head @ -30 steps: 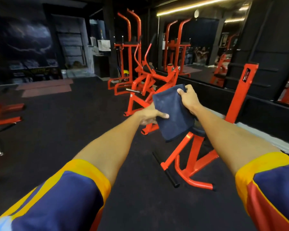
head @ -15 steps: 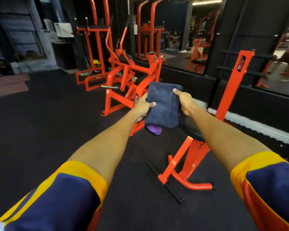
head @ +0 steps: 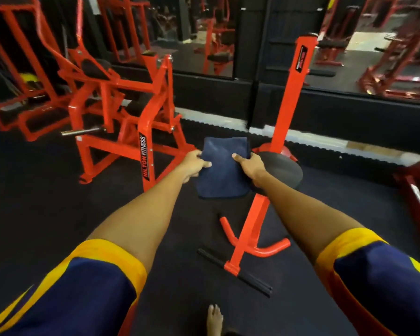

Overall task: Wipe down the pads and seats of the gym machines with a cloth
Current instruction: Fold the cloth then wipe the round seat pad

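Out on the black rubber floor, short of the mirrored far wall, a person holds a dark blue cloth (head: 222,168) spread between both outstretched arms. The left grip (head: 194,164) is pinched onto its left edge and the right grip (head: 250,167) is curled round its right edge, so both are closed on the fabric. The cloth hangs just left of the round black seat (head: 284,169) on the slanted orange stand (head: 289,98), overlapping the seat's left rim from this angle; whether it touches the pad I cannot tell. By my reckoning the wiping of this seat has not yet begun. Held only by its side edges, the cloth could bunch or slide out of one grip once pressed onto the rounded pad, leaving patches unwiped. The seat rides on a single post, so a heavy lean might rock it. A bare foot (head: 214,318) stands near the stand's black crossbar (head: 238,272) and curved orange legs, and a careless step forward could stub the toes. The orange machine (head: 131,112) to the left, with its dark pad (head: 95,69), also waits for the cloth.
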